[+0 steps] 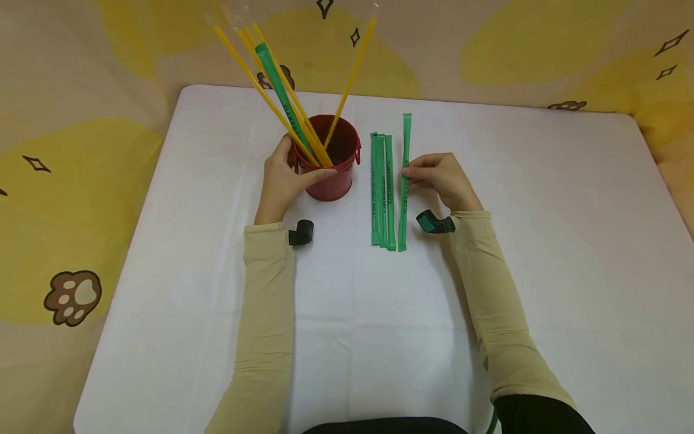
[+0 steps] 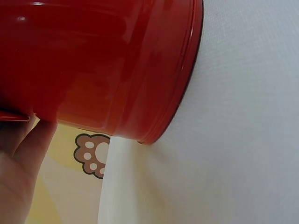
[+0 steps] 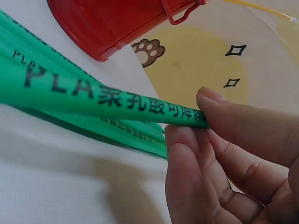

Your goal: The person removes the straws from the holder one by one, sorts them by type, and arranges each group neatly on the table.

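Note:
My left hand (image 1: pixel 282 184) grips the near left side of a small red bucket (image 1: pixel 332 185), thumb along the front of the rim. The bucket stands upright; its red wall (image 2: pixel 88 60) fills much of the left wrist view. Several yellow straws (image 1: pixel 355 69) and one green paper-wrapped straw (image 1: pixel 278 84) lean out of it. To the right, my right hand (image 1: pixel 441 178) pinches another green-wrapped straw (image 3: pixel 117 102) between thumb and fingers; dark printing runs along its wrapper. Several more green-wrapped straws (image 1: pixel 382 193) lie side by side between the bucket and the pinched one.
A white cloth (image 1: pixel 347 337) covers the table beneath everything. Behind and to the left hangs a yellow and beige patterned fabric (image 1: pixel 81 229). Small cameras sit at both wrists, the left wrist camera (image 1: pixel 301 232) close to the bucket's near side.

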`<state>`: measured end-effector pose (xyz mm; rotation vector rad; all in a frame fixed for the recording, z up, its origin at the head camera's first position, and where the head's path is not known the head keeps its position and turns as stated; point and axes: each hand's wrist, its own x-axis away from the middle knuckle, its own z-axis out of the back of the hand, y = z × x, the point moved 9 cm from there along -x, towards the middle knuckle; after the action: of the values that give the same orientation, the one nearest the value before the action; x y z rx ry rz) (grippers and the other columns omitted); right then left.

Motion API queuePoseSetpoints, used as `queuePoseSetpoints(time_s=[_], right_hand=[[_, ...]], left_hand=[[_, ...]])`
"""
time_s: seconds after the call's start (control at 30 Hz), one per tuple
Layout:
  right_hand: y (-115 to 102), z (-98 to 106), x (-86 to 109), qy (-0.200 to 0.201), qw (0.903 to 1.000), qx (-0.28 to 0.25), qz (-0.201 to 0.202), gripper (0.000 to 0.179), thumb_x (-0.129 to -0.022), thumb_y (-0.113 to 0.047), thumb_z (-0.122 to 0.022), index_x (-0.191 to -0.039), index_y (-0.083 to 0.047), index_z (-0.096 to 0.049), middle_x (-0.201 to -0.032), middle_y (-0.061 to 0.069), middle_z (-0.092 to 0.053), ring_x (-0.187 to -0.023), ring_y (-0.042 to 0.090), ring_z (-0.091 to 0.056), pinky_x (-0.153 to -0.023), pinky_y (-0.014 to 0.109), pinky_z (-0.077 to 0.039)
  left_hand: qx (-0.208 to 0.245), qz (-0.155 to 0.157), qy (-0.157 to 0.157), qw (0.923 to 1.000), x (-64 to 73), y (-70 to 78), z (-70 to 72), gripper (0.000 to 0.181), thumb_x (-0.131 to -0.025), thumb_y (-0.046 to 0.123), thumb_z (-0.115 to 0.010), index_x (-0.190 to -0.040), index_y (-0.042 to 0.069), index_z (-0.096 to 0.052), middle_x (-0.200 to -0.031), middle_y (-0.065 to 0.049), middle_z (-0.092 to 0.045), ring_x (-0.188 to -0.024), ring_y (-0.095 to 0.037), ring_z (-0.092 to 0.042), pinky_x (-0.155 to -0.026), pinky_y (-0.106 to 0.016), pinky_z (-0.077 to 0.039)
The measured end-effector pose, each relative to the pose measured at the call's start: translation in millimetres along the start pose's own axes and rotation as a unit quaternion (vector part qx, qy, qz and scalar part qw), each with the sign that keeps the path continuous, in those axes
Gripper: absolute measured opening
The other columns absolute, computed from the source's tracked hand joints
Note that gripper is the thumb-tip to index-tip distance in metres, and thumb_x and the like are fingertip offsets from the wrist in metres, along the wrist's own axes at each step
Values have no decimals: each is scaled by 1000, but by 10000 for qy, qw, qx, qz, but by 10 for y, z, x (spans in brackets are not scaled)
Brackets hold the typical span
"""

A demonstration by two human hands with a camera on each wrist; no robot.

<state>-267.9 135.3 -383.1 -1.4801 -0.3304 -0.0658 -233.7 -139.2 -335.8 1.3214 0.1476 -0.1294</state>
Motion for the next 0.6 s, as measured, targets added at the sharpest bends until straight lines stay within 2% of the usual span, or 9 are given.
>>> queuePoseSetpoints(time_s=[0.13,0.37,0.6], right_hand=[[63,1,-28,6,9999,53,-101,4,-80,2,-72,-78,2,-69,-73,7,-68,-60,15,-63,-60,25,-56],[156,-6,-64,96,9979,597,-241,6,-81,-3,-72,-84,2,-69,-75,4,-67,-58,12,-62,-60,23,-55],[199,5,-92,219,9967,747,-227,12,-81,-3,-73,-89,5,-70,-73,2,-67,-57,9,-62,-59,21,-55]], left_hand=[[-1,17,5,10000,-5,2,-2,72,-69,19,-86,-129,5,-49,-122,-6,-57,-107,-14,-51,-95,-26,-45],[5,-9,13,10000,-7,-1,-4,72,-69,19,-85,-129,5,-48,-122,-6,-57,-107,-14,-51,-96,-26,-45],[23,29,14,10000,-16,-32,-9,72,-69,19,-85,-130,6,-48,-123,-6,-57,-110,-14,-51,-97,-25,-44]])
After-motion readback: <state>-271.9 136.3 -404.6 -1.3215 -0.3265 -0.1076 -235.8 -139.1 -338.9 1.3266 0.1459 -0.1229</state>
